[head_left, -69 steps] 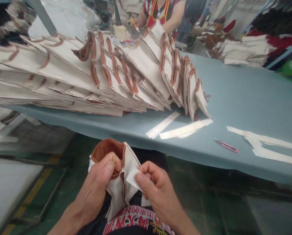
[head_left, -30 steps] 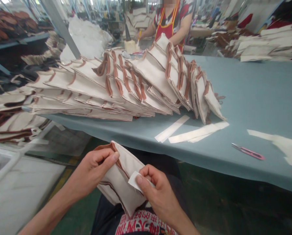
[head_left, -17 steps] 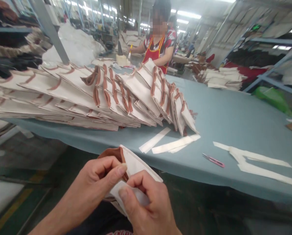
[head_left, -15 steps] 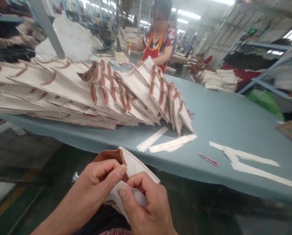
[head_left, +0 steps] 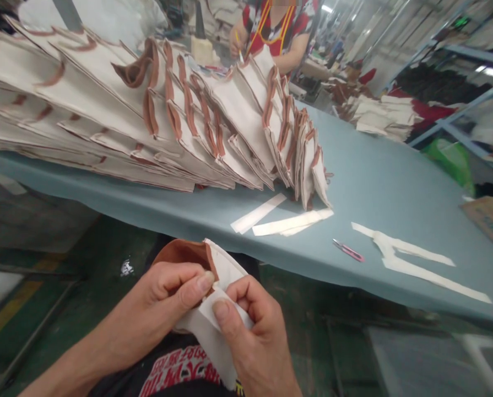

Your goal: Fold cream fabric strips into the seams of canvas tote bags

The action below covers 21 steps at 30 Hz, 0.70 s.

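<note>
Over my lap I hold a cream fabric piece with a brown edge point(head_left: 228, 263), its brown side curling up at the top. My left hand point(head_left: 178, 298) pinches the brown edge between thumb and forefinger. Thin white backing sheet point(head_left: 219, 344) is gripped by my right hand point(head_left: 250, 325), thumb on top, and its loose end hangs down toward my lap. The two hands are close together, fingertips almost meeting. Whether the white sheet is joined to the brown edge is hidden by my fingers.
A long stack of cream pieces with brown edges point(head_left: 180, 121) covers the table's left part. White strips point(head_left: 291, 223) and pink-handled thread snips point(head_left: 348, 250) lie on the blue-grey tabletop point(head_left: 378, 193). Across it stands a person in a red apron point(head_left: 267, 33), holding a small yellow-handled tool.
My right hand has shifted slightly and more of the white sheet shows, hanging lower. My left hand keeps its pinch. The camera view has tipped down.
</note>
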{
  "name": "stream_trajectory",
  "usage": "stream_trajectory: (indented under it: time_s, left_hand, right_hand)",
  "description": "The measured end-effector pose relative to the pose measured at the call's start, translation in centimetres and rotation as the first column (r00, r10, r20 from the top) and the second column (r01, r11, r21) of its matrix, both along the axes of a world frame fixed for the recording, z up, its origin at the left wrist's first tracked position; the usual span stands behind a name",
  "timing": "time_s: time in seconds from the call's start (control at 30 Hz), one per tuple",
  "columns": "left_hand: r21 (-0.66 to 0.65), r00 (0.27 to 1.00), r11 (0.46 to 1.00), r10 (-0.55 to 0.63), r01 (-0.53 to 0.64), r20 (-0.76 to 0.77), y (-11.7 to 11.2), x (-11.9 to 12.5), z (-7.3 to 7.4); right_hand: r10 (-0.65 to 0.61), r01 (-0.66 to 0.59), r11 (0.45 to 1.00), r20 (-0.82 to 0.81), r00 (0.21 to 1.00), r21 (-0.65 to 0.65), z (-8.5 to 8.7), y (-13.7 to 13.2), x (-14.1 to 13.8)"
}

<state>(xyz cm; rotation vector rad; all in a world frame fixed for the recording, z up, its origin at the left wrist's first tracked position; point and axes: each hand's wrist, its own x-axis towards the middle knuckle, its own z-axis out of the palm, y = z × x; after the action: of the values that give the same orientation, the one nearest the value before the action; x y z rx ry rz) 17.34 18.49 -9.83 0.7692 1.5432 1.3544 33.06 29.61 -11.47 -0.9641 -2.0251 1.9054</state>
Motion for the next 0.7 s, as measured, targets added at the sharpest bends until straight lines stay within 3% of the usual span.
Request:
stream_trajectory:
  time_s: [0.2,0.37,0.5,0.7]
  left_hand:
    - [-0.023,1.0,1.0,-0.011,0.011,0.009,-0.2,0.1,-0.1]
    - [-0.031,0.996,0.999,-0.028,0.025,-0.082,0.1,-0.1,0.1]
    - [-0.044,0.989,0.999,-0.037,0.031,-0.144,0.3,-0.1,0.0]
    - [-0.089,0.996,0.996,-0.022,0.015,-0.084,0.3,-0.2,-0.4]
  right_hand:
    - [-0.002,0.002,1.0,-0.006,1.0,0.011,-0.3,0.2,-0.3]
    - [0.01,-0.01,1.0,0.007,1.0,0.022,-0.4,0.2,-0.4]
    - [-0.014,0.012,0.996,0.02,1.0,0.089,-0.2,0.3,-0.7]
    - [-0.046,0.065,0.96,-0.075,0.996,0.274,-0.4,0.2,-1.2]
